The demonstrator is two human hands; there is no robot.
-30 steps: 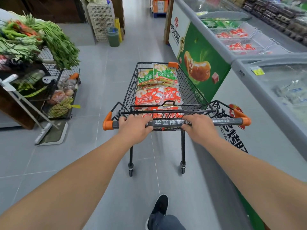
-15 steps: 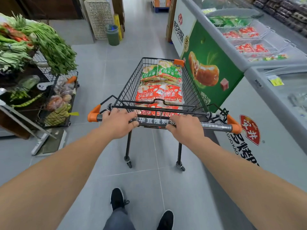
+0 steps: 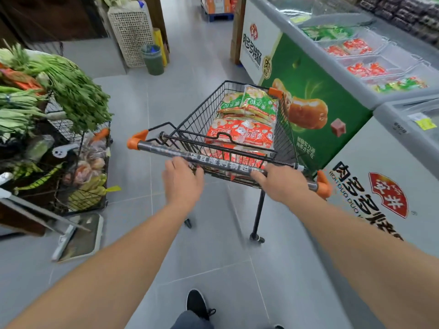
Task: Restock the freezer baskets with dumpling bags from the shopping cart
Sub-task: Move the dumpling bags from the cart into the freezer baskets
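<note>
A black wire shopping cart (image 3: pixel 202 110) stands on the aisle floor, angled toward the chest freezer (image 3: pixel 332 98) on the right. Inside it lie green dumpling bags (image 3: pixel 251 103) at the far end and red dumpling bags (image 3: pixel 240 134) nearer me. My left hand (image 3: pixel 183 179) and my right hand (image 3: pixel 280 184) both grip the cart handle (image 3: pixel 156 149), which has orange end caps. Through the freezer's glass lid I see wire baskets (image 3: pixel 389 65) holding red bags (image 3: pixel 354 47) and green bags (image 3: pixel 401 84).
A vegetable stand (image 3: pixel 59 91) with greens and bagged produce lines the left side, with a floor scale (image 3: pixel 80 236) at its foot. A green bin (image 3: pixel 152 59) and a white woven basket (image 3: pixel 130 32) stand farther down the aisle. A second grey freezer (image 3: pixel 380 162) is at my right.
The cart has swung to the right, so its front now points at the green freezer. Both hands have stayed on the handle, and I have stepped forward.
</note>
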